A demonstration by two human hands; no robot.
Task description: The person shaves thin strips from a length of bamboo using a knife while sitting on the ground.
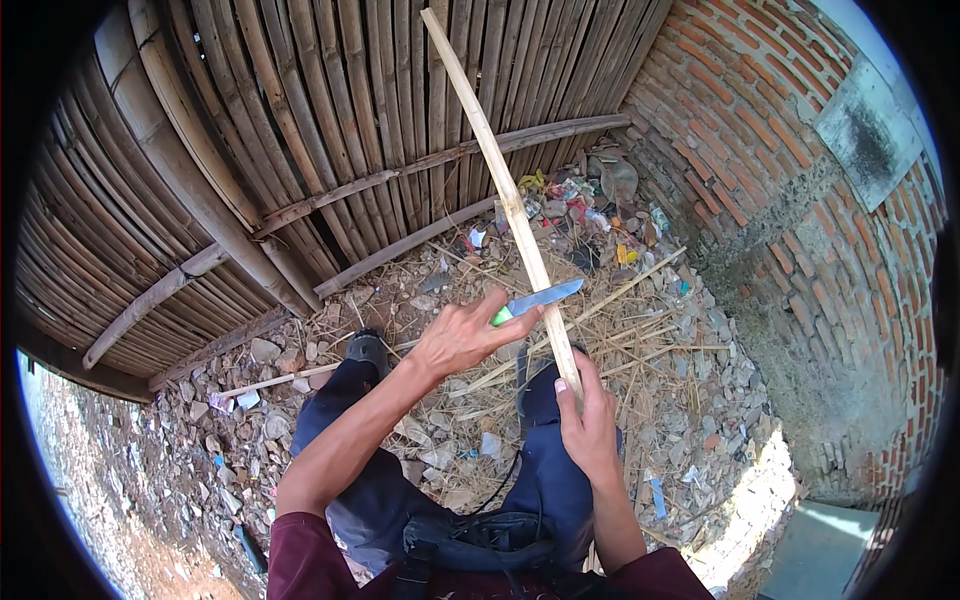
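Observation:
My left hand (463, 335) is closed round the green handle of a knife (545, 298). The blade points to the right and lies across a long, pale strip of split bamboo (505, 185). My right hand (588, 415) grips the near end of this strip, its thumb on top. From there the strip slants up and away to the left, past a joint about halfway along, with its far end in front of the slatted wall. The left fingers reach close to the strip beside the blade; whether they touch it I cannot tell.
A bamboo slat wall (330, 110) stands ahead and to the left, a brick wall (800, 220) to the right. Stones, litter (580, 200) and straw-like shavings (640, 350) cover the ground round my feet. A thin stick (640, 276) lies beyond my right hand.

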